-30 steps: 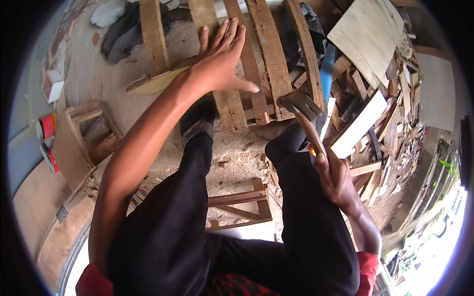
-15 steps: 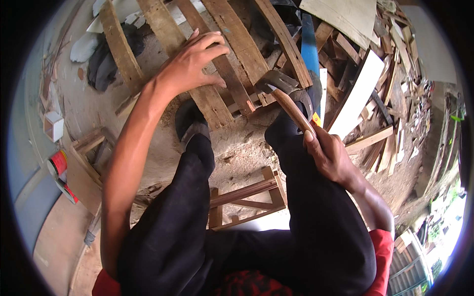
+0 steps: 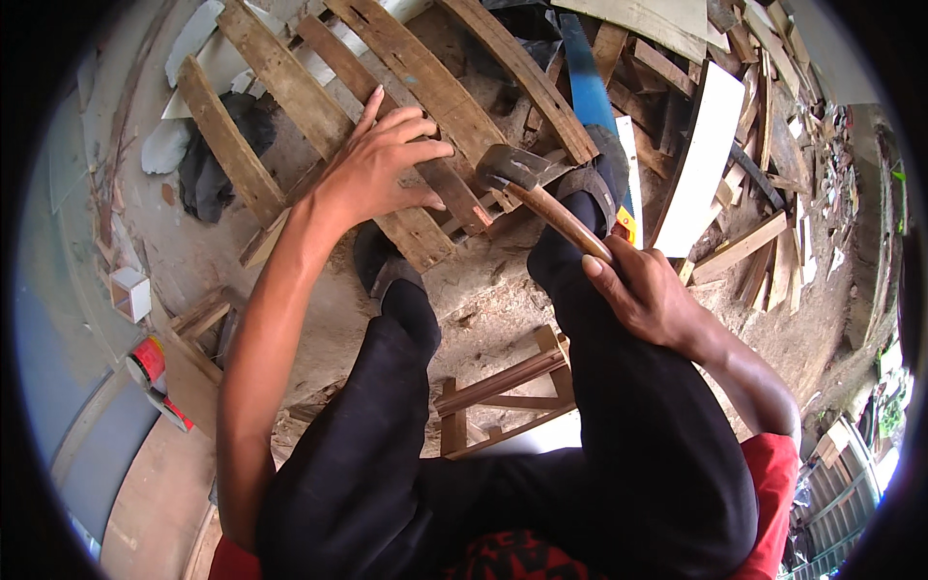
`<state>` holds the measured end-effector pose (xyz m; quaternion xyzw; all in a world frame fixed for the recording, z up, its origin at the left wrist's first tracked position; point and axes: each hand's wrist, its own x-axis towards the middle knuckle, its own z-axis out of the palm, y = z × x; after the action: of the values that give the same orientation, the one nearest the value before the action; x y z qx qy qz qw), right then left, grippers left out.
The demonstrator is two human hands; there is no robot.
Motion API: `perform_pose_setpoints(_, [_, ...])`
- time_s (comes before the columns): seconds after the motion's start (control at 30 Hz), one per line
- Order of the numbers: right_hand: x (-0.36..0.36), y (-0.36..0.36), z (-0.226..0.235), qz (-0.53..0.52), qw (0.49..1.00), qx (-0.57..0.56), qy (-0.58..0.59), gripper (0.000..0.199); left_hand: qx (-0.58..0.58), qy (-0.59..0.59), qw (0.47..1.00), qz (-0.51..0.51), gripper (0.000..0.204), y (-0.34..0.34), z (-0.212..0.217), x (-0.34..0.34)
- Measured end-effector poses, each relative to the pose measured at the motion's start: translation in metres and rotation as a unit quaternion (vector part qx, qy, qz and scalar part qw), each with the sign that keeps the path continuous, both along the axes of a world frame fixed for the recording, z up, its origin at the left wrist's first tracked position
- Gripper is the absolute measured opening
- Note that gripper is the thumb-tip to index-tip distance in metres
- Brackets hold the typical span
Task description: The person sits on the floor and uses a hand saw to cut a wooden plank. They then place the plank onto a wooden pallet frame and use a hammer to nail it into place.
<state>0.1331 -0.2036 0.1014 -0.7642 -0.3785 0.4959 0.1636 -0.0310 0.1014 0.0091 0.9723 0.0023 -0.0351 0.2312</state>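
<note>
My left hand lies with spread fingers over a pallet-like frame of worn wooden slats. Its fingers reach across a narrow dark slat, whose end is reddish and chipped, and its wrist is above a wider slat beside it. In my right hand, close to my right knee, is a hammer, gripped by its wooden handle. The dark metal head points up and left, near the ends of the slats. My shoes are at the near edge of the frame, the right one partly behind the hammer.
A long blue tool leans beyond my right foot. Scrap wood, including a white board, heaps up on the right. Between my legs is a small wooden frame. A red can and a small white box are at left.
The view has shifted a little. The hammer head has moved slightly left relative to my legs. My left hand stays over the slats, its fingers still spread.
</note>
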Motion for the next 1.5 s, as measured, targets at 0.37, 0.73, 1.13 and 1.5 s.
perform_pose_setpoints(0.37, [0.021, 0.059, 0.049, 0.232, 0.967, 0.093, -0.055, 0.023, -0.028, 0.044, 0.999, 0.004, 0.055, 0.006, -0.009, 0.004])
perform_pose_setpoints(0.73, [0.022, 0.08, 0.063, 0.295, 0.944, 0.059, -0.132, 0.023, -0.008, 0.045, 0.999, -0.013, 0.061, 0.012, -0.022, 0.0])
perform_pose_setpoints(1.13, [0.016, 0.063, 0.045, 0.227, 0.954, 0.17, -0.094, 0.023, -0.067, 0.012, 0.998, 0.008, 0.051, 0.005, -0.007, 0.002])
perform_pose_setpoints(1.5, [0.009, 0.058, 0.053, 0.233, 0.966, 0.054, -0.103, 0.017, -0.035, 0.005, 0.999, 0.014, 0.049, 0.002, -0.015, 0.001])
